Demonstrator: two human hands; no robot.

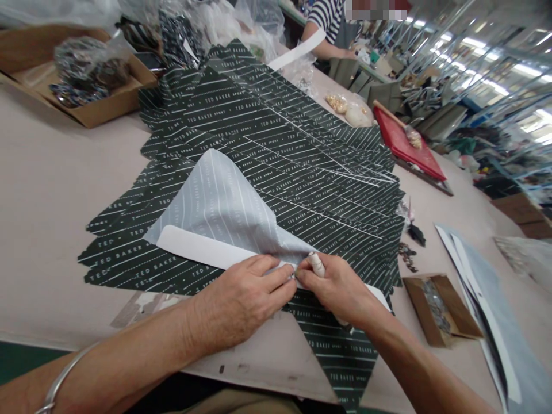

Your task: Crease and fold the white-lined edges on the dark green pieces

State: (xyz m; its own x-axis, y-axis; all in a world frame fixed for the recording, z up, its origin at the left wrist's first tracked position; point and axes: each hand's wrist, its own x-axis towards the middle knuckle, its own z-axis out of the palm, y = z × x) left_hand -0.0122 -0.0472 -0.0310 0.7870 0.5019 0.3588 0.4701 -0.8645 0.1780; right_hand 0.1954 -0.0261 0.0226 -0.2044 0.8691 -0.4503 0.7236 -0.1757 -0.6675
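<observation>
A fanned stack of dark green printed bags (276,144) lies on the table. The top one has its flap (219,201) folded back, showing a grey underside and a white adhesive strip (194,248). My left hand (241,293) rests on the strip, fingers pressed together and pinching at its right end. My right hand (340,287) meets it there, fingers closed in a pinch on the strip's edge, with a small white cylinder (317,263) tucked against the thumb.
A cardboard box (444,310) of small metal parts sits at the right, beside grey and white sheets (483,299). A cardboard tray (86,75) with bagged items is far left. A red tray (405,144) and another person's arm (328,49) are farther back.
</observation>
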